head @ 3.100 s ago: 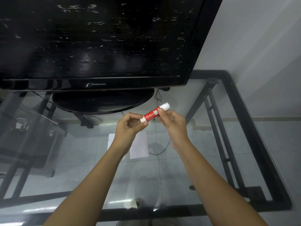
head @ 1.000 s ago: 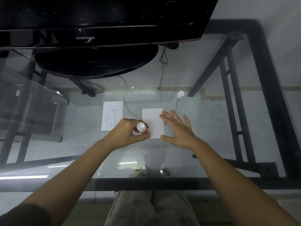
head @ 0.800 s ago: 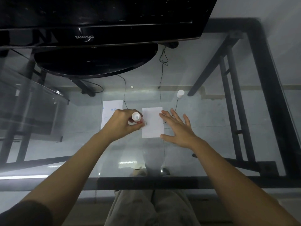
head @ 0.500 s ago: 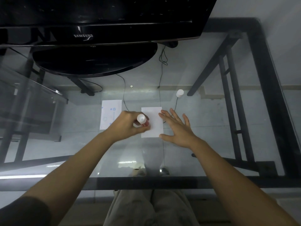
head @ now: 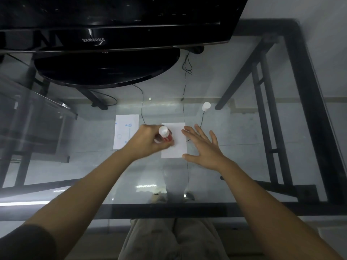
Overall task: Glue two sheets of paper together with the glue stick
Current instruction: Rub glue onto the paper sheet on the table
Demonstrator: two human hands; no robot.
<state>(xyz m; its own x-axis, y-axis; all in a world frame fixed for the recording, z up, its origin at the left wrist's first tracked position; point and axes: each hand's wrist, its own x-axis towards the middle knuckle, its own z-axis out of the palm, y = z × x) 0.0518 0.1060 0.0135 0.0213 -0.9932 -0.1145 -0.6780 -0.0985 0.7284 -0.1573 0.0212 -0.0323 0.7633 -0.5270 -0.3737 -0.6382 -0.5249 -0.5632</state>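
My left hand grips a red glue stick with a white end, held upright with its lower end down on the left side of a blank white sheet on the glass table. Flat beside that sheet, my right hand has its fingers spread, the fingertips and thumb touching the paper's right edge. A second sheet with faint blue print lies to the left, partly behind my left hand. The stick's white cap stands apart on the glass, beyond my right hand.
A black Samsung television on an oval stand fills the far side of the glass table. Black frame bars run along the right and near edges. Thin cables hang under the glass. My knees show below the near edge.
The cap came off and now stands on the table. In the last second my left hand has rubbed the glue stick back and forth over the blank sheet; the right hand has stayed put.
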